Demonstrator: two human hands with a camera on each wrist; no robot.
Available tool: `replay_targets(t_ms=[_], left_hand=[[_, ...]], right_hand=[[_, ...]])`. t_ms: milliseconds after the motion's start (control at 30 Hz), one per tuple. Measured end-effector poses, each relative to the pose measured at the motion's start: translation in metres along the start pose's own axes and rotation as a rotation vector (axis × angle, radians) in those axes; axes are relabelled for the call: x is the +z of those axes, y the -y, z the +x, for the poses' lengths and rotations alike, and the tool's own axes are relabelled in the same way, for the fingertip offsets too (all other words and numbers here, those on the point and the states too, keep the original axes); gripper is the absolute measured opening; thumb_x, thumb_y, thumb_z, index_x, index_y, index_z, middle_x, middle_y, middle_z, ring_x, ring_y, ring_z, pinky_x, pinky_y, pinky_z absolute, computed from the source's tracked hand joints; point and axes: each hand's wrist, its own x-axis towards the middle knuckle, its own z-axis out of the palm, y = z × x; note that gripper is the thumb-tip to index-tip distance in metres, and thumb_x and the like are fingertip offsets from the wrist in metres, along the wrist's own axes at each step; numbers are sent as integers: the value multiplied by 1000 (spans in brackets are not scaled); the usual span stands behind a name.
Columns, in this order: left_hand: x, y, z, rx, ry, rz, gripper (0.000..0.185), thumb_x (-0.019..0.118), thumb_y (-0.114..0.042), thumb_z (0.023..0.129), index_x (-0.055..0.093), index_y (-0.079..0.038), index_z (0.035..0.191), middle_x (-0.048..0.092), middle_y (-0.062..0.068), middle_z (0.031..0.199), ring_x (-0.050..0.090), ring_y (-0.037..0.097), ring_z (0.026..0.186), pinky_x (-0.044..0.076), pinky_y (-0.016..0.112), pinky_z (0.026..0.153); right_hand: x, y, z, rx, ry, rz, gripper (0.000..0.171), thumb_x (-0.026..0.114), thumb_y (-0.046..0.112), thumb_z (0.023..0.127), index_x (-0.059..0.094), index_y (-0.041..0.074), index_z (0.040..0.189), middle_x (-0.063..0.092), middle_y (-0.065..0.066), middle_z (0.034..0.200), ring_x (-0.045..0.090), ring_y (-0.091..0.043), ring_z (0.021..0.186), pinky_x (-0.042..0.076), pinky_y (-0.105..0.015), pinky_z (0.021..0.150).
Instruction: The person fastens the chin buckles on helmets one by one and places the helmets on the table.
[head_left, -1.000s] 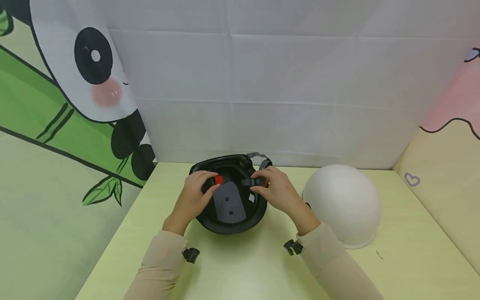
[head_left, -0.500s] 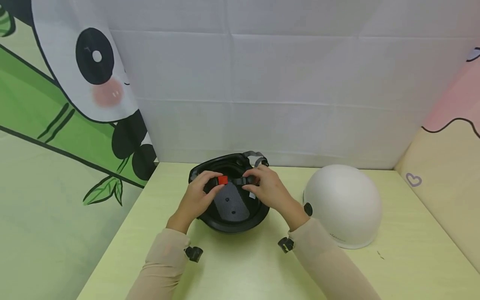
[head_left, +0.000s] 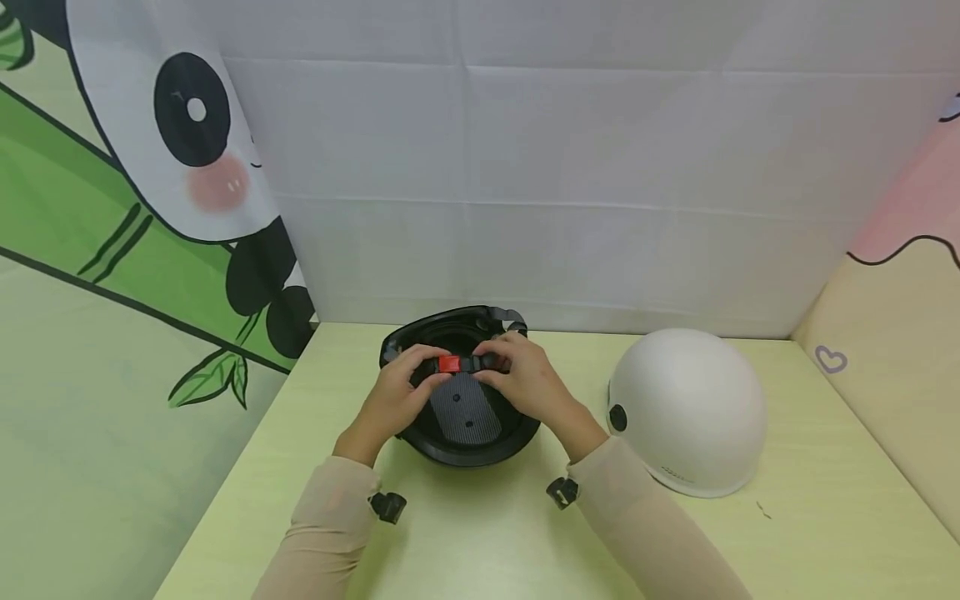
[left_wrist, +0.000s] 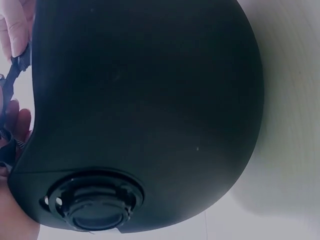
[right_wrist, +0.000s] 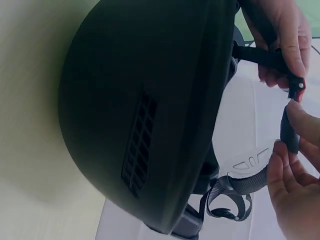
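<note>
2 helmets: black helmet (head_left: 459, 437) upturned, white helmet (head_left: 686, 408) beside. Red-tabbed buckle (head_left: 450, 363) pinched by left hand (head_left: 397, 398); strap end (head_left: 491, 362) pinched by right hand (head_left: 528, 387). Fingertips partly hidden.

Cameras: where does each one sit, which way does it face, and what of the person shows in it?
Head: worn high, looking forward and down at the table; shows both sleeves, left hand and right hand on the strap buckle over the upturned black helmet, white helmet beside.
Left wrist: close beside the black helmet's shell; fingers at the left edge.
Right wrist: opposite side of the shell; both hands' fingers on the strap.
Shared: all three show the black helmet.
</note>
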Motion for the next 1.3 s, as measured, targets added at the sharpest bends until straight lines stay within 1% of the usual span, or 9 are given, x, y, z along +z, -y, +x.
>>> replay_targets(t_ms=[133, 267, 433, 667, 867, 1100, 1200, 1300], left_hand=[[0, -2, 0, -36, 31, 0, 31, 65, -14, 83, 56, -9, 112, 56, 0, 108, 51, 14, 100, 43, 36, 84], [0, -4, 1, -52, 48, 5, 30, 64, -15, 84, 54, -7, 111, 56, 3, 106, 52, 16, 98, 43, 37, 83], [0, -6, 0, -61, 52, 7, 29, 64, -13, 83, 54, -5, 109, 57, 4, 102, 53, 15, 91, 45, 36, 77], [2, -6, -1, -67, 94, 0, 29, 63, -14, 84, 53, -6, 111, 56, 3, 103, 52, 14, 91, 45, 34, 76], [1, -8, -2, -91, 104, 0, 29, 63, -14, 85, 54, -6, 111, 56, 3, 103, 52, 14, 91, 45, 34, 76], [1, -9, -3, -101, 102, 2, 29, 64, -12, 84, 54, -7, 111, 55, 3, 105, 52, 14, 96, 44, 35, 79], [1, -9, -4, -103, 98, 4, 30, 65, -11, 84, 54, -8, 111, 55, 1, 105, 52, 13, 94, 45, 34, 77], [1, -9, -5, -121, 100, 18, 31, 66, -12, 83, 55, -11, 112, 55, -2, 104, 52, 11, 89, 46, 31, 72]], right_hand=[[2, 2, 0, -2, 5, 7, 26, 72, 20, 78, 67, 15, 102, 49, 5, 86, 49, -9, 73, 44, -23, 62], [5, 2, -1, -8, 15, -4, 27, 71, 21, 78, 66, 15, 104, 49, 6, 85, 48, -8, 71, 43, -23, 61], [9, 3, -2, -17, 13, -29, 28, 71, 23, 78, 67, 15, 104, 48, 6, 83, 47, -7, 69, 42, -22, 59], [13, 10, -3, -22, 34, -10, 28, 70, 23, 79, 66, 13, 105, 50, 4, 86, 48, -8, 70, 43, -20, 58], [16, 8, -3, -9, 25, -7, 28, 70, 23, 79, 66, 14, 105, 51, 4, 88, 48, -7, 71, 43, -20, 59], [16, 5, -4, -7, 22, 22, 27, 70, 24, 79, 66, 16, 104, 51, 5, 87, 48, -6, 71, 44, -21, 60], [17, 3, -4, 2, 24, 29, 28, 70, 25, 79, 66, 17, 105, 52, 6, 88, 49, -6, 72, 44, -22, 61], [17, 2, -5, 6, 24, 24, 28, 70, 25, 79, 66, 17, 105, 52, 6, 88, 50, -6, 72, 44, -21, 62]])
